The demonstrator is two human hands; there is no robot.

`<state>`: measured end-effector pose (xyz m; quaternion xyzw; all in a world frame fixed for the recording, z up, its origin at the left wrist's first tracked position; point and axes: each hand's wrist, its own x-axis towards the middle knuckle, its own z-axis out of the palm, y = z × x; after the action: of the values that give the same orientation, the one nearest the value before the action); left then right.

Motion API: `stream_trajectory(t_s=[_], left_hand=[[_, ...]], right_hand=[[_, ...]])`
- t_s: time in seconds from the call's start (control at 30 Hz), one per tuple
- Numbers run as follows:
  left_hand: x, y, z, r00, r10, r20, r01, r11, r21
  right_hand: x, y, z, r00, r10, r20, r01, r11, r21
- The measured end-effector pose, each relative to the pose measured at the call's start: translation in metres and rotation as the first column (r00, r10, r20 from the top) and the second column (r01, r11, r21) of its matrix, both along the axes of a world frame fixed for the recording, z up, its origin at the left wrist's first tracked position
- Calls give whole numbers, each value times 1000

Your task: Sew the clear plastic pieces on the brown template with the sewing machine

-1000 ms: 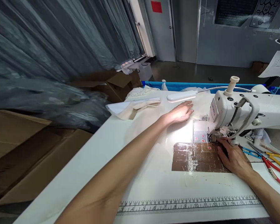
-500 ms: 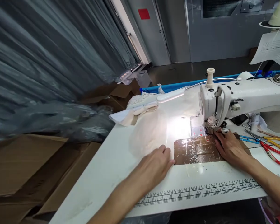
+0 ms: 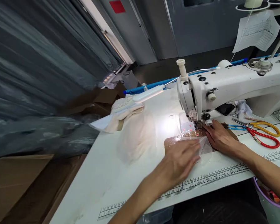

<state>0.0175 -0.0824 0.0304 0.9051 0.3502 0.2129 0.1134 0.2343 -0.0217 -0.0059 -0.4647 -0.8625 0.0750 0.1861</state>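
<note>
My left hand (image 3: 183, 157), slightly blurred, is at a small sheer white fabric piece (image 3: 205, 146), its fingers and thumb closed at the fabric's left side. This piece lies over the brown taped plate (image 3: 171, 142) in front of the needle area. My right hand (image 3: 220, 137) rests flat with fingers stretched out beside the presser foot (image 3: 198, 125), its fingertips near the small white knob (image 3: 208, 122). The white sewing machine (image 3: 231, 84) stands above. Left of my hands lies a pile of sheer pale fabric (image 3: 137, 137).
Scissors with red and yellow handles (image 3: 262, 132) and blue thread snips (image 3: 235, 127) lie right of my right hand. A printed ruler strip (image 3: 210, 180) runs along the table's front edge. A white lamp (image 3: 149, 94) reaches over the table. Cardboard boxes (image 3: 21, 180) stand at left.
My left hand has moved right, from the plate's left edge to over it, and sheer fabric now shows by its fingers. My right hand stays by the presser foot. The view has shifted.
</note>
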Motion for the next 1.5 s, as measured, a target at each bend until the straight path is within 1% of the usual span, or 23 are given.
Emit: stream_trajectory(t_s=[0.1, 0.2, 0.3, 0.4, 0.47, 0.53, 0.6, 0.67, 0.73, 0.8, 0.87, 0.9, 0.97, 1.0, 1.07, 1.1, 1.13, 1.17, 1.23, 1.3, 1.37, 1.43, 1.5], left_hand=[[-12, 20, 11, 994, 107, 2, -107, 994, 5], [-10, 32, 15, 994, 114, 4, -113, 992, -55], [4, 39, 8, 997, 75, -29, -79, 984, -162], [19, 45, -4, 996, 58, -74, -71, 978, -198], [23, 49, -8, 997, 71, -31, -76, 971, -227], [21, 52, -8, 984, 155, 92, -118, 939, -322], [16, 53, -3, 924, 306, 229, -167, 862, -478], [9, 52, 3, 830, 458, 318, -182, 762, -621], [5, 48, 7, 742, 564, 362, -176, 685, -707], [2, 43, 8, 665, 631, 399, -176, 652, -737], [-2, 39, 8, 614, 664, 428, -189, 649, -737], [-5, 37, 8, 607, 668, 430, -204, 654, -728], [-16, 34, 9, 642, 654, 401, -273, 684, -677], [-22, 33, 10, 671, 644, 366, -338, 706, -622], [-35, 33, 13, 735, 626, 262, -482, 753, -448], [-40, 33, 15, 767, 608, 204, -523, 777, -350], [-43, 34, 18, 804, 575, 150, -526, 806, -272], [-44, 35, 20, 847, 521, 107, -490, 842, -223], [-39, 39, 24, 928, 370, 43, -354, 912, -206], [-27, 46, 26, 972, 233, -21, -231, 946, -227], [-14, 57, 26, 985, 140, -105, -163, 956, -246], [-5, 67, 24, 986, 76, -147, -119, 944, -308], [-3, 73, 21, 996, 55, -64, -78, 889, -450]], right_hand=[[1, -2, 6, 997, -25, -69, 20, 996, -83], [0, -4, 11, 991, -66, -119, 48, 987, -153], [-1, -5, 15, 986, -100, -130, 73, 977, -199], [-3, -5, 21, 984, -134, -117, 98, 957, -273], [-3, -5, 25, 978, -151, -141, 98, 940, -327], [-3, -5, 29, 962, -145, -230, 44, 917, -396], [-3, -6, 30, 922, -125, -367, -76, 870, -487], [-6, -6, 28, 854, -119, -506, -244, 767, -593], [-12, -4, 25, 793, -154, -589, -367, 651, -664], [-20, -2, 24, 773, -209, -599, -401, 570, -717], [-27, 2, 28, 780, -242, -577, -388, 537, -749], [-29, 3, 31, 790, -239, -565, -381, 531, -757], [-30, 6, 39, 828, -186, -528, -362, 541, -759], [-29, 8, 42, 855, -147, -498, -346, 554, -757], [-25, 11, 45, 897, -50, -438, -331, 580, -744], [-23, 12, 46, 908, -1, -419, -337, 592, -733], [-21, 13, 45, 912, 43, -408, -349, 604, -717], [-20, 14, 45, 912, 84, -402, -365, 617, -698], [-19, 15, 43, 905, 150, -399, -397, 635, -662], [-18, 15, 43, 895, 203, -397, -429, 636, -642], [-17, 14, 44, 886, 248, -392, -454, 638, -622], [-15, 14, 45, 891, 270, -365, -447, 662, -602], [-10, 14, 46, 912, 232, -338, -401, 681, -613]])
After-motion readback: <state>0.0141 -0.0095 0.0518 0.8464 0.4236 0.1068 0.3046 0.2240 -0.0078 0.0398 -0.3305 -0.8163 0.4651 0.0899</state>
